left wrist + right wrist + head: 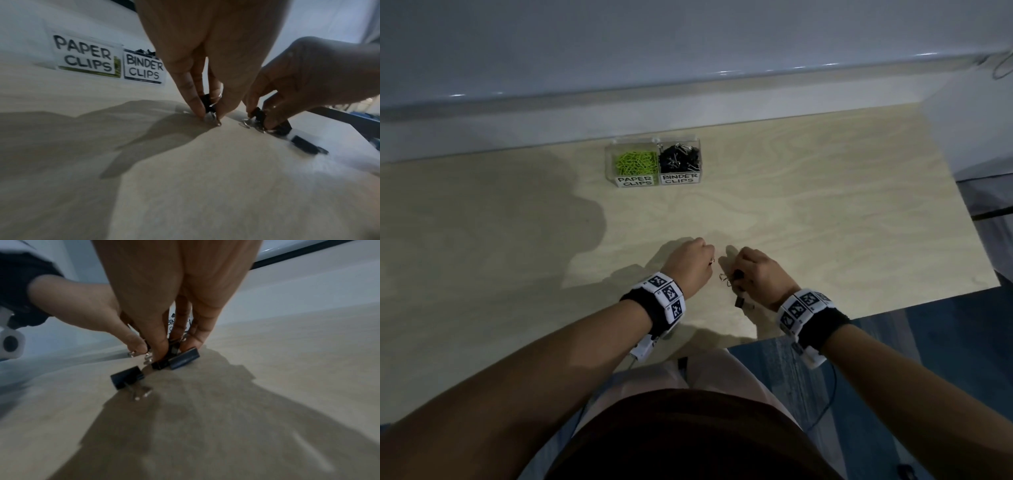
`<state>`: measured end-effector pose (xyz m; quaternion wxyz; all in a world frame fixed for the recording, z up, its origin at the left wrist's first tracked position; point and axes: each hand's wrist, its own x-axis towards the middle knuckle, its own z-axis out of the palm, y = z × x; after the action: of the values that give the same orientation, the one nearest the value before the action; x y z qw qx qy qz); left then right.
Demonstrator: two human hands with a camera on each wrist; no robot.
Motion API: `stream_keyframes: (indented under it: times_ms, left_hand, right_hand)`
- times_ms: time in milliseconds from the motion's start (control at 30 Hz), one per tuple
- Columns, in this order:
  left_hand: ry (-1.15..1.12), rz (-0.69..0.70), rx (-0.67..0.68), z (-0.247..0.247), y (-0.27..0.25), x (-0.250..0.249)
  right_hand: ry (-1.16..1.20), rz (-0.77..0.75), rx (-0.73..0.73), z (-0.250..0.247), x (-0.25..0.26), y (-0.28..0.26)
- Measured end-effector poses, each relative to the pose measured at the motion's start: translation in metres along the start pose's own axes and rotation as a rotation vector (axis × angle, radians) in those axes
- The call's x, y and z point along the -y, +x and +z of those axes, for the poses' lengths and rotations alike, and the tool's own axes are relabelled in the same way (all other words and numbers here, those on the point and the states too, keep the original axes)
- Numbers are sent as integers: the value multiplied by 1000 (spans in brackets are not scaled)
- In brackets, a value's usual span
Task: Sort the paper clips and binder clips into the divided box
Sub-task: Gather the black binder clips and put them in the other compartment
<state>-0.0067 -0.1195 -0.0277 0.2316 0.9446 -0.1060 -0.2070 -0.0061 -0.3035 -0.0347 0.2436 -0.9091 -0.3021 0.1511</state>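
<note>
A clear divided box [610, 163] stands at the table's far side, labelled PAPER CLIPS [86, 56] and BINDER CLIPS [144, 68]. Green paper clips [635, 162] fill its left cell and black binder clips [680, 158] its right. Near the front edge, my left hand [211, 113] pinches a small black binder clip [206, 101] just above the wood. Right beside it, my right hand [174, 352] pinches another black binder clip [173, 348], which touches a second clip [184, 359] on the table. One loose binder clip [127, 377] lies nearer me.
The wooden table [825, 205] ends close behind my wrists, and blue carpet [928, 359] shows beyond its front right corner. A pale wall with a ledge [688, 82] runs behind the box. My hands cast dark shadows on the wood.
</note>
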Motion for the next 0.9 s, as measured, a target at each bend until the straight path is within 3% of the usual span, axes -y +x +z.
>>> stream_keyframes:
  times_ms: [133,333,433,533,667,767,900]
  left_hand:
    - [-119,-52,-48,-23,1,15]
    - [-267,-153,-428,-96,32,27]
    - [-259,-215,-533,-127,57,31]
    - [-198,-265,-537,-138,78,34]
    - [-116,-304,-415,-134,92,39]
    - [-90,-283,-397,-127,92,43]
    - [-85,-234,-466,-123,78,49]
  right_hand:
    - [93,106,0,-4,-1,14]
    - [268,253,-131,-36,5,55]
    - [310,301,-238,-55,10,94]
    - [350,317,-341,-75,21,138]
    - [291,342,-410,-85,32,188]
    - [243,358,-358,-77,36,210]
    - [128,257,-211,-72,39,212]
